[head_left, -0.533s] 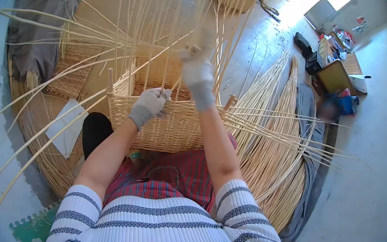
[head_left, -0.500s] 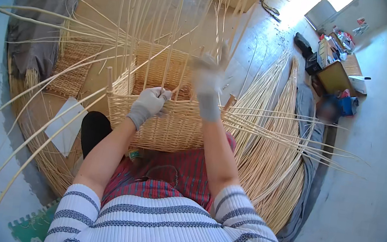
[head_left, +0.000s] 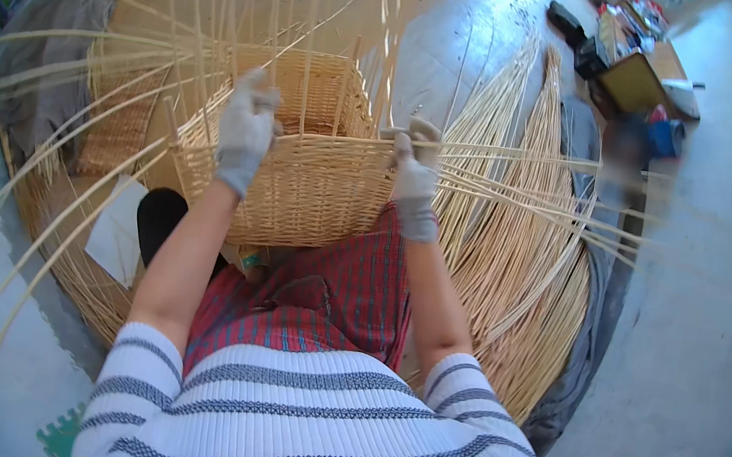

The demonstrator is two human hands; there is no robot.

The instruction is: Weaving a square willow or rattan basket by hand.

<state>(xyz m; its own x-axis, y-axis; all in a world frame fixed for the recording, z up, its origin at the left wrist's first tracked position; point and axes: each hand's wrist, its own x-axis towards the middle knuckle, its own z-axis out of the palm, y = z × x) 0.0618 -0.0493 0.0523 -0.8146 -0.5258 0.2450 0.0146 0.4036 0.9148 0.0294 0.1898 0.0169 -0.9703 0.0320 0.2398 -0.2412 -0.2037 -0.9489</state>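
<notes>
A half-woven wicker basket (head_left: 314,192) rests against my lap, its long upright stakes (head_left: 228,9) rising from the rim and fanning out. My gloved left hand (head_left: 246,130) grips the left side of the rim among the stakes. My gloved right hand (head_left: 414,171) is closed on the right corner of the rim, where several thin willow rods (head_left: 532,197) stick out sideways to the right. Both hands wear light grey work gloves.
A large bundle of loose willow rods (head_left: 528,281) lies on the floor to my right over dark cloth. Another woven piece (head_left: 115,134) and a white sheet (head_left: 117,234) lie at left. A box and clutter (head_left: 640,76) sit at far right on the concrete floor.
My hands have spread apart: the left moved up-left on the rim, the right dropped from the raised stakes to the right corner. The basket now faces me more squarely.
</notes>
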